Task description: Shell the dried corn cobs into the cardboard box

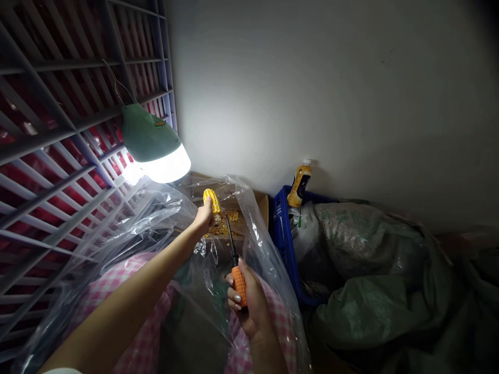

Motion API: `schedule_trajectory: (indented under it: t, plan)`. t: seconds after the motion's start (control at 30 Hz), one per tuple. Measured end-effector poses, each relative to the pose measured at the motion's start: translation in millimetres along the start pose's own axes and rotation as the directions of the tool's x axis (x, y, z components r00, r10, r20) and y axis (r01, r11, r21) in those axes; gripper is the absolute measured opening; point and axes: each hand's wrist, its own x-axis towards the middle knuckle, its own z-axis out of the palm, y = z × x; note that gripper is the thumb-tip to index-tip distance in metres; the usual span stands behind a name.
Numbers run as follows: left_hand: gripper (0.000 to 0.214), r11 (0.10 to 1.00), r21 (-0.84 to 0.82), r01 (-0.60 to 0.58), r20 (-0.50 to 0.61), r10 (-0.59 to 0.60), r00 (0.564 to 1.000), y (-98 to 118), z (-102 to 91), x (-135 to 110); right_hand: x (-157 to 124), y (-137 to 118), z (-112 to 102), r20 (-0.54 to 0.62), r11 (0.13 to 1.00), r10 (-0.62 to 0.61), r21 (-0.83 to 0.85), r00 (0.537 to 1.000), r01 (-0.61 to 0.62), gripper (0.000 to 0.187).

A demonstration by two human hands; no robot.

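My left hand [204, 215] is wrapped round a yellow corn cob [212, 200], held over a cardboard box [262, 203]. The cob's lower end looks stripped and pale. In my right hand [249, 296] is a screwdriver [239, 285] with a ridged orange handle; its dark shaft points up and away, with the tip close to the cob's lower end. Whether the tip touches the cob I cannot tell. Loose corn kernels [222, 228] lie in the box below. Clear plastic sheeting [253, 218] drapes over the box's sides and across my lap.
A lit green lamp [150, 137] hangs by a wire from slatted crates [78, 124] at left. To the right, a blue basket [284, 244] has a yellow drink bottle [300, 183] at its back rim. Bulky sacks [362, 239] lie beyond it, against the white wall [331, 93].
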Motion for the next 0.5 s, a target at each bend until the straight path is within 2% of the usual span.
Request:
schedule_trajectory:
  t: [0.1, 0.17, 0.23, 0.37, 0.5]
  plan:
    - [0.054, 0.995, -0.087, 0.039, 0.057, -0.034, 0.998, 4.1, -1.9, -1.0, 0.4, 2.1, -2.0, -0.091, 0.942, -0.200, -0.292, 0.976, 0.166, 0.052]
    - [0.050, 0.995, -0.094, 0.045, 0.069, -0.038, 0.997, 6.1, -3.2, -1.1, 0.3, 4.0, -2.2, -0.098, 0.842, -0.305, -0.492, 0.947, 0.220, 0.056]
    - [0.047, 0.996, -0.083, 0.046, 0.072, -0.040, 0.997, 7.4, -3.7, -1.4, -0.3, 5.3, -1.6, -0.081, 0.751, -0.368, -0.613, 0.926, 0.245, 0.055]
    - [0.048, 0.999, -0.034, 0.032, 0.077, -0.029, 0.997, 7.7, -2.5, -3.4, -2.0, 6.3, -0.5, -0.048, 0.647, -0.429, -0.713, 0.902, 0.270, 0.053]
    - [0.048, 1.000, 0.008, -0.021, 0.081, 0.020, 0.997, 6.4, -1.0, -4.5, -2.2, 6.6, -0.9, -0.042, 0.604, -0.464, -0.746, 0.885, 0.281, 0.051]
